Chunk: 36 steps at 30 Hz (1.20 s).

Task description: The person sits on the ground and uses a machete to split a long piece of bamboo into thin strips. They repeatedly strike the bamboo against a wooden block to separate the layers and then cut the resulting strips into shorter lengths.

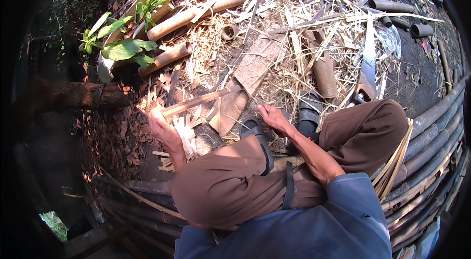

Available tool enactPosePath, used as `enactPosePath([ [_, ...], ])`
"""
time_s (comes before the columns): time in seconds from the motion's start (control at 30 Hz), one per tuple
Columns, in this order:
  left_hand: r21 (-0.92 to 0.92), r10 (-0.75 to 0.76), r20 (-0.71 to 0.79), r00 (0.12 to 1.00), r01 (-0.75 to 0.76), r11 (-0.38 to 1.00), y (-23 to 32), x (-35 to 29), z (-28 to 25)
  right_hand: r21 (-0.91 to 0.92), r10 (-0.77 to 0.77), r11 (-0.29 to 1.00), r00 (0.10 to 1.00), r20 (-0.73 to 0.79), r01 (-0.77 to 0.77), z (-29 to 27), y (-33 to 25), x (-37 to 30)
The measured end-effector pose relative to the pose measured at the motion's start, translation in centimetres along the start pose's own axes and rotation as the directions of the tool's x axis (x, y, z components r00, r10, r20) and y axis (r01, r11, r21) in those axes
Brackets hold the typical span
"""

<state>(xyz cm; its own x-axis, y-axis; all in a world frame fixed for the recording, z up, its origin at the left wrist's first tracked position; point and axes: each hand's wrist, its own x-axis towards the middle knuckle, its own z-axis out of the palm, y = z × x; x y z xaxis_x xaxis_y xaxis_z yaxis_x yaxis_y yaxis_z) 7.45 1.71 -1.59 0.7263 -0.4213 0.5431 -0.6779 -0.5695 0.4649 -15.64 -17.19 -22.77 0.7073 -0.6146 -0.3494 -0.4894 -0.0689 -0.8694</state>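
Note:
My left hand (166, 130) is closed around the near end of a split bamboo strip (202, 100). The strip slants away to the right, its far end over a flat wooden board (255, 64) on the ground. In front of my right foot, my right hand (274, 117) is closed on a thin knife (251, 96); the fist hides the handle. Its narrow blade points up and left, meeting the strip near its far end; whether it has cut in, I cannot tell. Below the strip, beside my left wrist, lies a pile of pale split bamboo pieces (185, 136).
Shavings (289, 18) litter the ground ahead. A handsaw (367, 75) lies to the right, near a short bamboo tube (324, 75). Bamboo poles (431, 136) are stacked along the right. Cut bamboo lengths (196, 15) and a leafy plant (122, 49) are at the far left.

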Motion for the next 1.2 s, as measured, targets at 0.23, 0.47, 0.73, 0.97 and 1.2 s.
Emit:
enactPosePath([
  [0.23,-0.93,-0.541,-0.126,0.832,0.091,0.356,4.5,2.8,3.8,-0.052,0.148,0.987,0.989,-0.012,-0.149,0.2,-1.7,-2.9],
  [0.47,-0.872,-0.417,-0.254,0.873,-0.021,0.489,4.8,0.3,5.2,0.052,-0.329,0.942,0.944,-0.035,0.331,-0.2,-13.2,-3.2],
  [0.73,-0.844,-0.362,-0.287,0.887,-0.056,0.533,4.8,-0.3,5.5,-0.118,-0.076,0.99,0.997,0.02,0.078,0.9,-5.3,1.3],
  [0.97,-0.839,-0.334,-0.278,0.901,-0.059,0.54,5.2,0.3,6.6,-0.077,-0.119,0.99,0.993,0.016,0.12,1.5,-6.1,0.7],
  [1.2,-0.818,-0.338,-0.307,0.89,-0.064,0.572,4.1,0.4,5.3,0.169,-0.254,0.956,0.965,0.061,0.24,-0.3,-12.5,-0.5],
])
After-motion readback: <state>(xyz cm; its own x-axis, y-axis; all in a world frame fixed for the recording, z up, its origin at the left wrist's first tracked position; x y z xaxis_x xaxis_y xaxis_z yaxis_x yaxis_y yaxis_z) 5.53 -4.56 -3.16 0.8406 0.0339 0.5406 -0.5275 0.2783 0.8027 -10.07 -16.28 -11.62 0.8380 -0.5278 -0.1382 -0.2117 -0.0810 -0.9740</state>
